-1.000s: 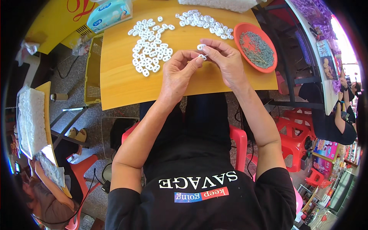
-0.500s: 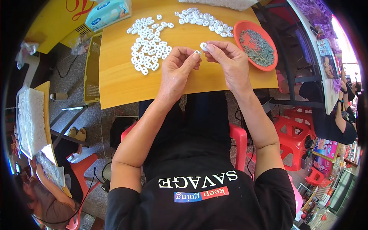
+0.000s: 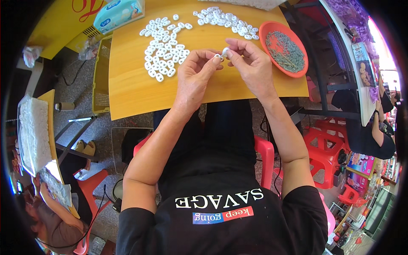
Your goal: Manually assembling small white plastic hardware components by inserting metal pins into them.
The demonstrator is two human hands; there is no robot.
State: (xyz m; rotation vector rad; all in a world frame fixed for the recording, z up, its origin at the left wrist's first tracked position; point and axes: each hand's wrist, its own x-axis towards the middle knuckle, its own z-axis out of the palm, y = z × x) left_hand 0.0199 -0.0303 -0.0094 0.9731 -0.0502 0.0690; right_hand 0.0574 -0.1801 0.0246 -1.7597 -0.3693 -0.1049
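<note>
Above the near part of the yellow table [image 3: 140,100], my two hands almost meet. My left hand [image 3: 193,78] pinches a small white piece [image 3: 219,56] between thumb and forefinger. Between thumb and fingertips, my right hand [image 3: 255,72] grips a small round white piece [image 3: 225,52], close to the other one. Fingers hide much of both pieces, so I cannot tell whether they are joined. Left of my hands lie many white oval two-holed pieces [image 3: 160,67]. Farther off is a second cluster of white pieces [image 3: 219,18]. An orange-red bowl [image 3: 262,36] of thin grey metal pins [image 3: 285,53] sits at the right.
A blue-and-white tissue pack [image 3: 120,16] lies at the table's far left, above a yellow crate [image 3: 101,80]. Red plastic stools [image 3: 321,159] stand on the right. At the lower left, another person [image 3: 59,216] works at a separate table.
The round piece in my right hand has tilted and come closer to the piece in my left. My right forefinger has lifted and stretched out.
</note>
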